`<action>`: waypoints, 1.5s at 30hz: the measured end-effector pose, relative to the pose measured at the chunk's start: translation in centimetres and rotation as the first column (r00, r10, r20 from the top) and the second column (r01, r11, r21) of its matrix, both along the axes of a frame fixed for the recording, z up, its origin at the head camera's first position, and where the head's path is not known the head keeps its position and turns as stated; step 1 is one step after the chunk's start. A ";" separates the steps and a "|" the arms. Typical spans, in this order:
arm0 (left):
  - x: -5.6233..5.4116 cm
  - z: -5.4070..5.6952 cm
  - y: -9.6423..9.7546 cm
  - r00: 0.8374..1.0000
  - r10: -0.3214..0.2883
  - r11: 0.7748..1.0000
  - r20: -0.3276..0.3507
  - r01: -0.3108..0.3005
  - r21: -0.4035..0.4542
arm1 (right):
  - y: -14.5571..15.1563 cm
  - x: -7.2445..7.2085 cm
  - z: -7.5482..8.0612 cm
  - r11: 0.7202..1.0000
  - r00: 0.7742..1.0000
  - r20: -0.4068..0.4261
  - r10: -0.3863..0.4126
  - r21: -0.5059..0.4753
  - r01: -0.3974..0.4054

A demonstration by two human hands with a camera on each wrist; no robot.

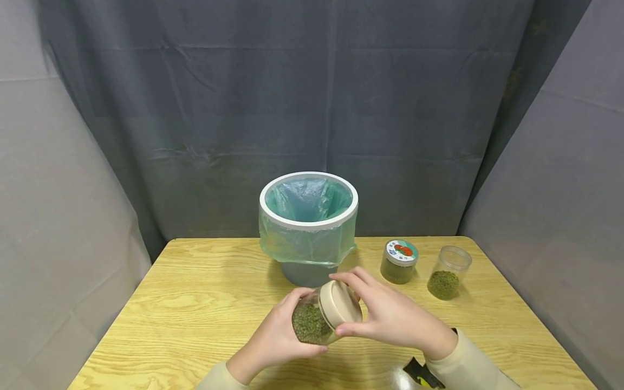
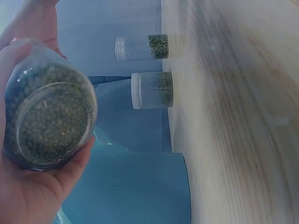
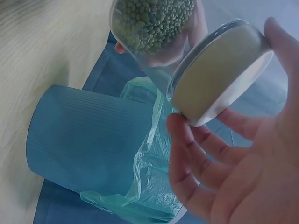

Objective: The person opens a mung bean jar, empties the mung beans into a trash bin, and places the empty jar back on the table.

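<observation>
Tilted above the front of the table, a clear jar of green mung beans has a beige lid on its mouth. My left hand grips the jar round its body, and its bottom faces the left wrist view, beans heaped inside. Fingers and thumb of my right hand hold the lid by its edge. From the right wrist view, the lid sits against the jar's rim, with beans lying toward the jar's base. Whether the lid is turning cannot be told.
A grey bin with a white rim and green bag liner stands behind the hands. To its right are a jar with a tomato-printed lid and a lidless jar, both holding beans. A black strap lies near the right sleeve.
</observation>
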State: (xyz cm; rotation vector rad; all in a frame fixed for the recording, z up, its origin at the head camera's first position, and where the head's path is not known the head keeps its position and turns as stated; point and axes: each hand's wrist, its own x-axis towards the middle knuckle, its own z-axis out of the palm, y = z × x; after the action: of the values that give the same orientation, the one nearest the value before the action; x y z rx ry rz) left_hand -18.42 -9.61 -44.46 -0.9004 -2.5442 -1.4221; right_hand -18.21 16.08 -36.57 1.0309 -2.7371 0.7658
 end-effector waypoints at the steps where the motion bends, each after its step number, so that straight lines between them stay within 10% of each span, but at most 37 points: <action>1: 0.0 0.0 0.0 1.000 -0.004 1.000 0.001 0.004 0.002 | 0.0 0.0 0.0 1.000 1.000 0.002 0.008 0.000 -0.008; 28: -0.2 -0.4 -0.4 0.998 -0.050 0.998 0.027 0.050 0.028 | 0.8 -0.4 0.1 0.945 0.933 -0.172 0.317 -0.024 -0.326; 45: -0.3 -0.4 -0.5 0.999 0.000 1.000 0.047 0.000 -0.002 | 0.5 0.0 -0.3 0.997 0.999 0.007 0.053 -0.061 -0.053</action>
State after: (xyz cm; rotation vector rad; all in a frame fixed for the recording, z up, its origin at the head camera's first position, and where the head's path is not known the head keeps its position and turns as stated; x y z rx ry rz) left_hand -18.75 -10.12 -44.90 -0.8775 -2.5795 -1.4574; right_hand -18.23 16.61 -36.84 1.0938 -2.6856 0.8582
